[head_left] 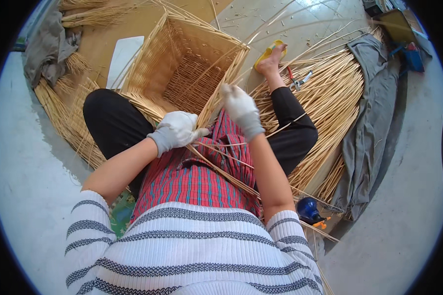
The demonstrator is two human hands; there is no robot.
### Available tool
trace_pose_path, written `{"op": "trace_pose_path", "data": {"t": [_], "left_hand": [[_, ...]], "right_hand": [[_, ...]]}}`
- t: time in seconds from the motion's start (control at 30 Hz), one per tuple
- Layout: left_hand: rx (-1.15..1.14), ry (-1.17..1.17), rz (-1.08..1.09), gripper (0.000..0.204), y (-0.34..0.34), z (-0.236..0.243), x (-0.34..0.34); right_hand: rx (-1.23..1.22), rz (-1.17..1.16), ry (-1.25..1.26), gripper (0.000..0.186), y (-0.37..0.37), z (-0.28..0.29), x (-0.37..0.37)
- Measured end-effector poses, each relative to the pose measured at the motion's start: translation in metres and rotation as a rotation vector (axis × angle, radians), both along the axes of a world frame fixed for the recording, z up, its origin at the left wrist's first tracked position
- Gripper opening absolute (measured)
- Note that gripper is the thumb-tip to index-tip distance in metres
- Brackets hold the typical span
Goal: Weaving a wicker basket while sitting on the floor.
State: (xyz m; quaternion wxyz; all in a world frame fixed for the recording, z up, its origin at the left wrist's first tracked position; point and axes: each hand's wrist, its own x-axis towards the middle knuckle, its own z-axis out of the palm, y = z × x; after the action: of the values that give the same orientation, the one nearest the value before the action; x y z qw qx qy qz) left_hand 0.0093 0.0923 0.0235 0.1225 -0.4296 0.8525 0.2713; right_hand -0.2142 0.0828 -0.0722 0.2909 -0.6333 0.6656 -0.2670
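Note:
A square wicker basket [150,73] leans tilted against my lap, its open top toward me and its darker brown woven base [194,83] visible inside. My left hand [178,129], in a white glove with a grey cuff, is closed around the basket's near rim at the corner. Loose wicker strands [226,175] trail from under it across my red checked apron [182,186]. Beside the right rim is my right hand [240,109], also gloved, its fingers pinched on a thin wicker strand. Long pale strands arc above the basket's far right corner, partly blurred.
A large pile of wicker rods [325,110] lies at right, edged by grey cloth [366,128]. Red-handled pliers [296,83] rest on it, near my foot in a yellow slipper [264,51]. A blue spray bottle [308,210] stands nearer. More rod bundles [91,17] lie far left.

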Motion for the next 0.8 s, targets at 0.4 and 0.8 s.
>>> {"op": "trace_pose_path", "data": {"t": [0.4,0.8], "left_hand": [[0.042,0.529,0.24,0.101,-0.075,-0.046,-0.067],[0.634,1.047,0.563,0.062,-0.086,-0.055,-0.063]], "right_hand": [[0.16,-0.266,-0.612,0.019,-0.05,0.052,-0.034],[-0.452,0.415,0.032,0.03,-0.088,0.063,-0.046]]}}
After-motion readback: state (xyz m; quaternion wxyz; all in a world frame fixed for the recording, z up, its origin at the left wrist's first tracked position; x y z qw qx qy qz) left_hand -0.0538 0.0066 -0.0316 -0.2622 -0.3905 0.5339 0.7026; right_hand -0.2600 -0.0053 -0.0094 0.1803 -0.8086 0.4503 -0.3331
